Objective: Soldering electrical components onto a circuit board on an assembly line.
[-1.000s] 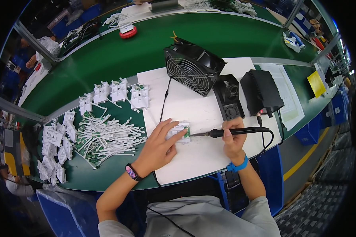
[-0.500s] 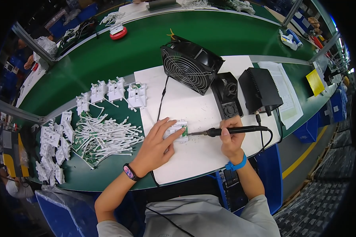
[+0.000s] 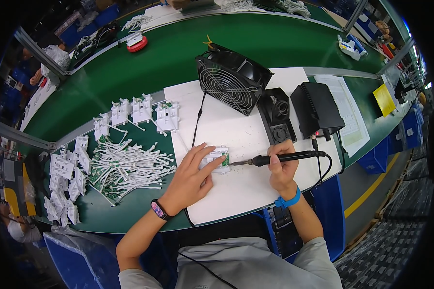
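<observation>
My left hand (image 3: 190,176) lies over a small white plastic housing (image 3: 220,150) on the white sheet, its fingers holding the piece down. One fingertip presses beside the green circuit board (image 3: 226,163) at the housing's right end. In my right hand (image 3: 283,171) is a soldering iron (image 3: 261,161) with a black handle, gripped between thumb and fingers. Its tip points left and reaches the board's right edge; whether it touches is too small to tell. The iron's cable loops back on the right toward a black box-shaped soldering station (image 3: 317,108).
A black fan (image 3: 231,79) and a black iron holder (image 3: 278,115) stand beyond my hands. Left lie a heap of white cables (image 3: 130,168), stacked white housings (image 3: 62,178) and a row of wired housings (image 3: 141,110). Behind runs a green conveyor belt (image 3: 173,53).
The red-and-white item on the belt has shifted left, and the blue-and-white one at the far right slightly so. A red light now shows on the soldering station. My hands stay nearly still.
</observation>
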`<state>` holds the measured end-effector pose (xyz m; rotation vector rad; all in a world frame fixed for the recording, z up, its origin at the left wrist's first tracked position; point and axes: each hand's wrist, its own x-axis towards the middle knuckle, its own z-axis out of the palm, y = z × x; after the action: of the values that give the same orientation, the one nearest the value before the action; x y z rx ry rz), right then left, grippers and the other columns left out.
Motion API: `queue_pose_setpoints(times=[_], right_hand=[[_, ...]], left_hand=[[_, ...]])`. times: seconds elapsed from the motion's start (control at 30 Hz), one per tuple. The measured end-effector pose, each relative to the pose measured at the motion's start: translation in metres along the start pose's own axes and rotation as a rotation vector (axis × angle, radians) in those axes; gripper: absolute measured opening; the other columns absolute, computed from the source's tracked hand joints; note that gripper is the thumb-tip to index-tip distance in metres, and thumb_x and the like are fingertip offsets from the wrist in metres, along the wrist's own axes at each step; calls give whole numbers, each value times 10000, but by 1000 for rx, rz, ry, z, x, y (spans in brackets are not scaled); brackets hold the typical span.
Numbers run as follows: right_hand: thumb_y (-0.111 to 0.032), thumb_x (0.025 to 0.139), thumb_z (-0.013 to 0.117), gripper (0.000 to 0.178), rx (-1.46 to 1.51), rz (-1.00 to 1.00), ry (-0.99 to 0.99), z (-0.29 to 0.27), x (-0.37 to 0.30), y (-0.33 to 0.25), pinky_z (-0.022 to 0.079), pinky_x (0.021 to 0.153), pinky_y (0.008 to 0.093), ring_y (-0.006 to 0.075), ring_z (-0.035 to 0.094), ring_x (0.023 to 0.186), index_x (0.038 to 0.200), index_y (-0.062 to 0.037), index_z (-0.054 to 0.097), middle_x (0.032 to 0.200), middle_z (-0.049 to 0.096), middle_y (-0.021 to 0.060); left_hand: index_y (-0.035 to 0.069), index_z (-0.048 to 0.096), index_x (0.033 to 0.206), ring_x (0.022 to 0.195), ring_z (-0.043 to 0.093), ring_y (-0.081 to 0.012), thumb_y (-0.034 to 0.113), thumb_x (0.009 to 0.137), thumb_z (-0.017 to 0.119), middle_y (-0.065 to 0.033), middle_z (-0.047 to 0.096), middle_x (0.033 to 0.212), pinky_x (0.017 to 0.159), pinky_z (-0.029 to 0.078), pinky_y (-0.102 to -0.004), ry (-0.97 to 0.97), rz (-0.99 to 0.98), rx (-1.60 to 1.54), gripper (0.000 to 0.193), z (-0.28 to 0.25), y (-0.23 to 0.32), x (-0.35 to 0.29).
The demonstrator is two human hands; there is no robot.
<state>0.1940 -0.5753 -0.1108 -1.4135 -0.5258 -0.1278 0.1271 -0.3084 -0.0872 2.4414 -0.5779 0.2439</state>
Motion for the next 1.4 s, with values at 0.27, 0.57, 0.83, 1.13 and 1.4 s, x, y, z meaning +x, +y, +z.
queue_pose_setpoints(times=[0.27,0.57,0.83,1.13,1.4], right_hand=[[-193,1011,635,216,-65,-149,255,-1,-2,0,350,573,204,42,441,635,1043,-36,490,815,555,23],[-99,989,648,153,-77,-134,312,3,1,-7,383,570,212,63,489,633,1035,-18,526,774,573,34],[-22,938,685,123,-292,-192,322,-1,-2,5,388,568,239,79,492,608,933,-8,564,754,624,68],[-61,943,698,150,-308,-143,258,-4,-2,8,399,575,247,92,519,605,878,-14,571,697,629,81],[-68,941,702,145,-320,-126,288,-4,-6,11,423,583,252,108,546,610,880,-14,582,700,644,87]], left_hand=[[145,657,1354,1396,483,-413,57,858,733,-163,538,1460,1123,444,-465,24,-20,50,510,3,3,-1],[84,728,1179,1038,590,-316,219,822,825,-156,611,1295,848,548,-397,188,-55,157,394,20,17,14],[44,681,1272,1052,570,-344,219,831,825,-206,570,1354,893,530,-410,140,-35,96,495,32,34,17],[7,696,1192,1021,584,-331,227,792,858,-209,608,1311,857,536,-405,238,-53,100,484,43,35,17],[-4,700,1179,1019,581,-333,218,785,859,-208,614,1286,881,521,-412,241,-73,79,480,43,38,14]])
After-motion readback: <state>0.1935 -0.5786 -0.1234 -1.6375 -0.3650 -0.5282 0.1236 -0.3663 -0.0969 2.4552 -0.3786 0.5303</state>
